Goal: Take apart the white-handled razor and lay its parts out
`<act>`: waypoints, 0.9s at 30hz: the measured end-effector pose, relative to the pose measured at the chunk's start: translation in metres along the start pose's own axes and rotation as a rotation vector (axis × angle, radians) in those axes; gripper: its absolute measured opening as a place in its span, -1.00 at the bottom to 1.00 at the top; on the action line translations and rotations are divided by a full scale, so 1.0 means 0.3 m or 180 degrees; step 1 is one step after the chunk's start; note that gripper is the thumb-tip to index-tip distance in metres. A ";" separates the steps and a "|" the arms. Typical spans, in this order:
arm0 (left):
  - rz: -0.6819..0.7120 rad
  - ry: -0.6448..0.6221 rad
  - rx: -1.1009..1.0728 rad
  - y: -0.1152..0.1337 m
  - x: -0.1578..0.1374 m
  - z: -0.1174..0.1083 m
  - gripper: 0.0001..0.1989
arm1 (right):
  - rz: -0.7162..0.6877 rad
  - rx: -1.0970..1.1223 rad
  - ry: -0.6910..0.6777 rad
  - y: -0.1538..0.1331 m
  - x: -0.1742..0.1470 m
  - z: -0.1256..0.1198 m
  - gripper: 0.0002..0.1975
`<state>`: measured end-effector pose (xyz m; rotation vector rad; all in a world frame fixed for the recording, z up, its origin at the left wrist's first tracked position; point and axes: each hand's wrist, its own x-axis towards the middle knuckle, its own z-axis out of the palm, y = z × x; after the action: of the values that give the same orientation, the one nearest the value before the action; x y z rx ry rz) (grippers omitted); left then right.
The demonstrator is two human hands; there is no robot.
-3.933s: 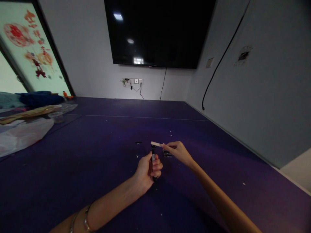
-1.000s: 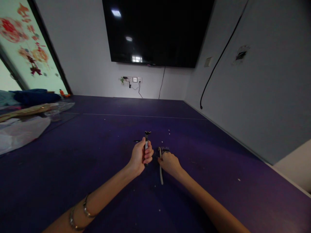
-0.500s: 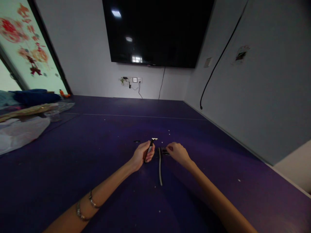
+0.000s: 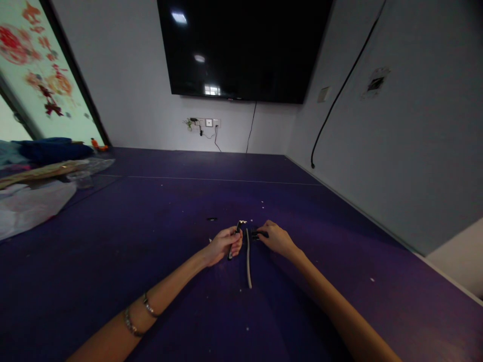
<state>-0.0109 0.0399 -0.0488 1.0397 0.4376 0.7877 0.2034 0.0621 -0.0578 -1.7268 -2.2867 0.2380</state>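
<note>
My left hand is closed around a slim black-and-silver trimmer-like tool, whose shiny T-shaped head sticks up past the fingers. To the right, my right hand pinches a small black piece low over the purple surface; its exact kind is too small to tell. Between the two hands lies a pale grey cable-like strip, running toward me. More dark bits sit by its far end, partly covered by my right fingers. A short black piece rests beyond my left hand.
The wide purple surface carries scattered white specks. Plastic bags and dark blue cloth are piled at the left. A television hangs on the far wall above sockets. A black cable dangles along the right wall.
My left hand has moved slightly right and toward me, with the tool's head a little lower. In my right fingers the black piece now shows more clearly.
</note>
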 end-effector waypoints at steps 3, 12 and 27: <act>0.0059 0.0079 0.0070 -0.011 0.007 -0.005 -0.79 | -0.0043 -0.0018 0.0023 0.001 -0.002 0.001 -0.72; 0.0299 0.0487 0.0432 -0.011 0.014 -0.021 -0.79 | -0.0081 -0.0027 0.0129 -0.006 -0.009 -0.003 -0.77; 0.0770 0.0602 0.1052 0.007 0.005 -0.015 -0.83 | 0.0111 0.1833 0.0407 -0.012 0.029 -0.029 -0.79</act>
<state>-0.0138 0.0442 -0.0488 1.3481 0.6257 1.0586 0.2005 0.0691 -0.0475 -1.4301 -1.8500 0.6933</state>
